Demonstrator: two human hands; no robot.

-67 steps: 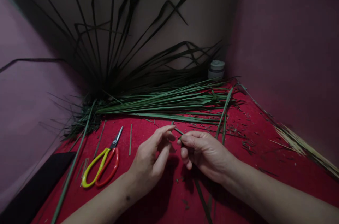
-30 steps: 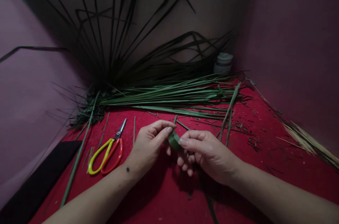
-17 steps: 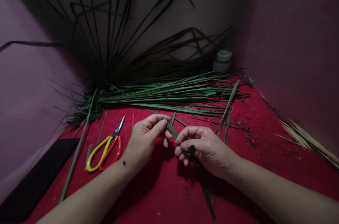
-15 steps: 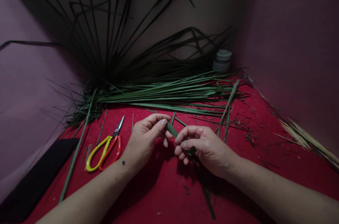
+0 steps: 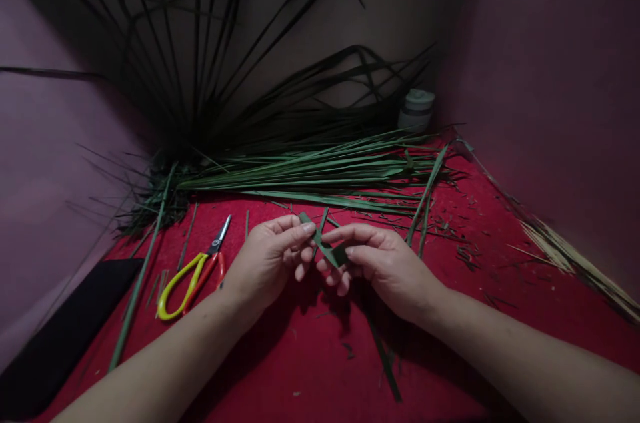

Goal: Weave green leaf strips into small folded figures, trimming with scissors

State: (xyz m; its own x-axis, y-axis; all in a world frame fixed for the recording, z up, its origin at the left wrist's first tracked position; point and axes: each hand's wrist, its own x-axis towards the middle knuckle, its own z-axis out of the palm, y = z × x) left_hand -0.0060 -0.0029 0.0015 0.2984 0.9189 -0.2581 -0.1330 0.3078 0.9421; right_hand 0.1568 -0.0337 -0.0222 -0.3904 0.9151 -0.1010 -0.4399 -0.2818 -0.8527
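A green leaf strip (image 5: 327, 251) runs between my two hands above the red cloth (image 5: 280, 369). Thumb and fingers of my left hand (image 5: 267, 256) pinch its upper end, which pokes out past the thumb. My right hand (image 5: 387, 266) grips the strip further down, where it bends over in a fold; the fingertips partly hide this. A long dark tail (image 5: 385, 359) of leaf hangs below my right hand toward the cloth. Scissors (image 5: 197, 276) with yellow and red handles lie left of my left wrist, blades pointing away from me.
A bundle of long green leaves (image 5: 310, 173) lies across the back, with a dark leaf fan (image 5: 200, 96) against the wall. A white container (image 5: 417, 109) stands back right. Pale thin sticks (image 5: 575, 263) lie right, a black flat object (image 5: 75, 323) left. Leaf scraps (image 5: 467, 253) are scattered about.
The strip between my hands has turned, and a fold now shows at my right fingertips. Its upper end now sticks out above my left thumb. The whole view has shifted slightly.
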